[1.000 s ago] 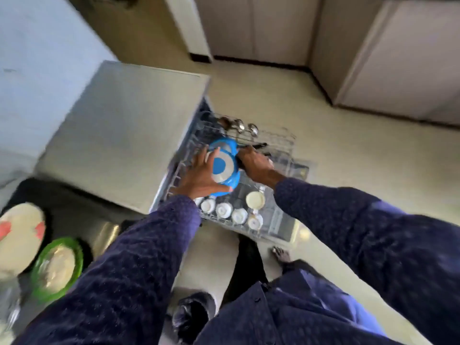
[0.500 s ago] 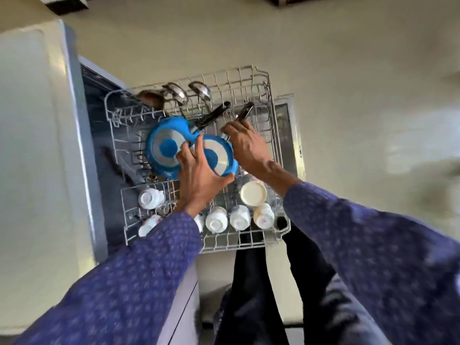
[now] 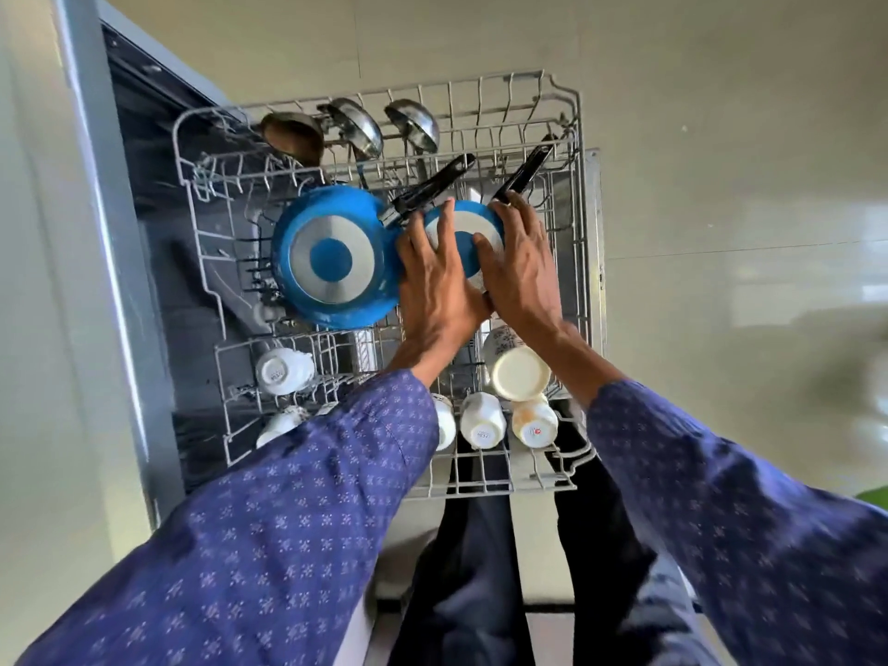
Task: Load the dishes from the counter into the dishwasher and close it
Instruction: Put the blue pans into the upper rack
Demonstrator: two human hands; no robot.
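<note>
Two patterned blue sleeves (image 3: 288,545) reach in from 6 o'clock over the pulled-out wire rack (image 3: 584,262). Along the rack's near edge, white cups (image 3: 482,420) stand upside down, with a larger cream mug (image 3: 520,372) just beyond them. Past these, the left hand (image 3: 435,286) and right hand (image 3: 521,266) lie side by side, fingers straight and spread, pressing flat on the upturned base of the small blue pan (image 3: 463,233); neither grip curls round anything. At 9 o'clock from it, touching, sits the large blue pan (image 3: 336,259), also inverted. Both black handles (image 3: 432,187) point toward 1 o'clock. Farthest, three ladles (image 3: 358,125) rest by the far rim. Bare wire stays open at the rack's far right corner.
</note>
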